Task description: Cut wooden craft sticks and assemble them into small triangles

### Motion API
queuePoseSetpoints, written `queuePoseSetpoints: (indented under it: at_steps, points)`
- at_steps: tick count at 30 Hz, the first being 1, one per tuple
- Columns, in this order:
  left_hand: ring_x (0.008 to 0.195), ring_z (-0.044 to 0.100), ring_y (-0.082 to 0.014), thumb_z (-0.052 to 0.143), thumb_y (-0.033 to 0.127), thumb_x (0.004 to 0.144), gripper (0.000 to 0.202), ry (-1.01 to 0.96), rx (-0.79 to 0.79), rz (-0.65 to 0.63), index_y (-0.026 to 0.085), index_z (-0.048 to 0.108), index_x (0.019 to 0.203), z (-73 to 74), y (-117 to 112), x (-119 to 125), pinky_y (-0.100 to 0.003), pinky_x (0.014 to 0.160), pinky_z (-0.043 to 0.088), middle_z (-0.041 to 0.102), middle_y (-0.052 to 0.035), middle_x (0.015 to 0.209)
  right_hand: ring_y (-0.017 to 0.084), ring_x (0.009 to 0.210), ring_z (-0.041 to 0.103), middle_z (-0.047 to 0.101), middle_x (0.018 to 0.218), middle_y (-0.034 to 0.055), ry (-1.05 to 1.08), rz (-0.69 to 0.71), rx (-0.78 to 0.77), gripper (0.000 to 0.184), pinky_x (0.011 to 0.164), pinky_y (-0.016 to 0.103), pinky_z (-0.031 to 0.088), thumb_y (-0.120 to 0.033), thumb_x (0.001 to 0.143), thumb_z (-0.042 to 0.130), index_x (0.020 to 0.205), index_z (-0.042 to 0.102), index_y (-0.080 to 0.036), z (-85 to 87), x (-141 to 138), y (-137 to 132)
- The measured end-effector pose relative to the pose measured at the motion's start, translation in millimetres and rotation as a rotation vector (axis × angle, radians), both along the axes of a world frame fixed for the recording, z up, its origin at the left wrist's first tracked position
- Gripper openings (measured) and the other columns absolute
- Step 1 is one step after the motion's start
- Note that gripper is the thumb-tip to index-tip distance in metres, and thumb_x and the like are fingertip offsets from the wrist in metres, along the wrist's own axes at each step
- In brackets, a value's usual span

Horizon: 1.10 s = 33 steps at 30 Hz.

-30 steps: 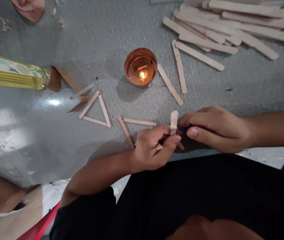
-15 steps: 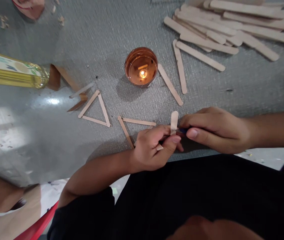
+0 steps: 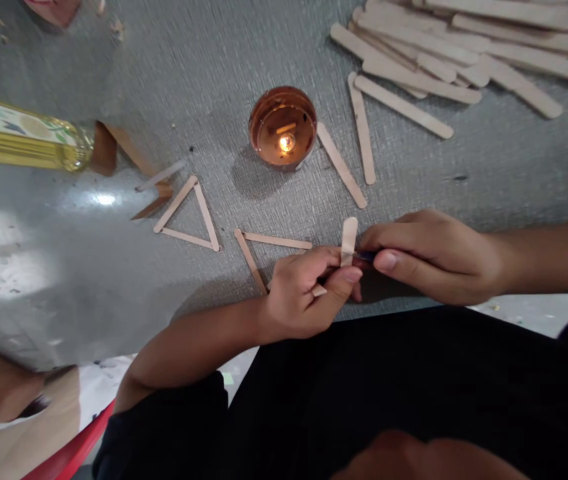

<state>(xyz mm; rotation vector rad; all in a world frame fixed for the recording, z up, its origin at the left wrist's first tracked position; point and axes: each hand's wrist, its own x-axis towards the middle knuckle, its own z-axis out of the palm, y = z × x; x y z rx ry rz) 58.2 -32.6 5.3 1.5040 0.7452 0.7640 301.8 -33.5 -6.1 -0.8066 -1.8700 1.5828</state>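
The left hand [image 3: 304, 293] is gripping a short wooden stick [image 3: 349, 237] between thumb and curled fingers, close to the near edge of the grey textured surface [image 3: 214, 67]. The stick is standing nearly upright, with its rounded end pointing away from the person. The right hand [image 3: 429, 257] is pinching a small dark blue item [image 3: 365, 256] between thumb and closed fingers. The tip of the item is resting against the lower part of the stick. Most of the item is hidden, so its kind cannot be told.

Just left of the hands, two thin sticks [image 3: 259, 247] are lying in an open V. Further left, a stick triangle [image 3: 187, 217] is lying flat. A lit candle [image 3: 283, 128] is burning in a round holder at the middle of the surface, beyond the hands. A loose stick [image 3: 341, 165] is lying just beside its right side. A pile of sticks [image 3: 439, 47] is lying at the far right corner. A bottle of yellow liquid [image 3: 19, 133] is lying on its side at the left edge.
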Motion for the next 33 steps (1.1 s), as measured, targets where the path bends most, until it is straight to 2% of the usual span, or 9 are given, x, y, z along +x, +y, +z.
queuePoseSetpoints:
  at_steps: [5, 10, 18, 25, 28, 33]
  points:
    - [0.062, 0.069, -0.0025, 0.065, 0.011, 0.102, 0.008, -0.031, -0.014, -0.001, 0.014, 0.071, 0.106, -0.2, 0, 1, -0.010, 0.066, 0.057, 0.073, 0.0045, 0.070, 0.005, 0.061, 0.054, 0.063, 0.078, -0.0016, 0.011, 0.000, 0.004, 0.022, 0.057, 0.018, 0.039, -0.030, 0.114, 0.048, 0.109, 0.066, -0.019, 1.7, 0, 0]
    - [0.062, 0.071, -0.0027, 0.064, 0.012, 0.104, 0.011, -0.115, -0.131, -0.021, 0.014, 0.072, 0.112, -1.9, -1, 1, -0.008, 0.063, 0.057, 0.074, 0.0033, 0.073, 0.004, 0.055, 0.048, 0.057, 0.071, -0.0033, -0.024, -0.033, 0.020, 0.027, 0.053, 0.018, 0.034, -0.031, 0.116, 0.044, 0.102, 0.062, -0.018, 3.3, -1, 0]
    - [0.058, 0.069, -0.0036, 0.064, 0.015, 0.106, 0.011, -0.209, -0.214, -0.036, 0.014, 0.071, 0.114, -6.3, -2, 3, -0.008, 0.058, 0.056, 0.075, 0.0023, 0.072, 0.003, 0.054, 0.048, 0.054, 0.068, -0.0050, -0.017, -0.037, 0.056, 0.022, 0.052, 0.016, 0.034, -0.029, 0.115, 0.046, 0.099, 0.056, -0.018, 4.7, -2, 2]
    - [0.061, 0.071, -0.0036, 0.065, 0.008, 0.101, 0.012, -0.212, -0.129, -0.020, 0.010, 0.071, 0.112, -10.7, -3, 3, -0.007, 0.063, 0.055, 0.075, 0.0004, 0.073, 0.002, 0.055, 0.048, 0.055, 0.069, -0.0057, 0.000, -0.054, 0.072, 0.025, 0.053, 0.013, 0.036, -0.032, 0.116, 0.047, 0.099, 0.058, -0.017, 4.5, -5, 1]
    - [0.062, 0.071, -0.0038, 0.067, 0.009, 0.100, 0.010, -0.157, -0.070, -0.003, 0.011, 0.071, 0.109, -7.9, -2, 3, -0.008, 0.065, 0.057, 0.076, 0.0008, 0.072, 0.002, 0.056, 0.049, 0.055, 0.069, -0.0056, -0.004, -0.054, 0.078, 0.025, 0.054, 0.013, 0.036, -0.033, 0.116, 0.047, 0.101, 0.058, -0.017, 2.7, -4, -1]
    - [0.068, 0.074, -0.0036, 0.069, 0.011, 0.100, 0.004, -0.069, 0.016, -0.021, 0.011, 0.073, 0.099, 0.2, 2, 2, -0.008, 0.072, 0.058, 0.077, 0.0002, 0.073, 0.004, 0.061, 0.055, 0.064, 0.079, -0.0013, -0.030, -0.024, 0.092, 0.022, 0.059, 0.014, 0.043, -0.032, 0.115, 0.046, 0.105, 0.058, -0.016, -0.1, -1, -3]
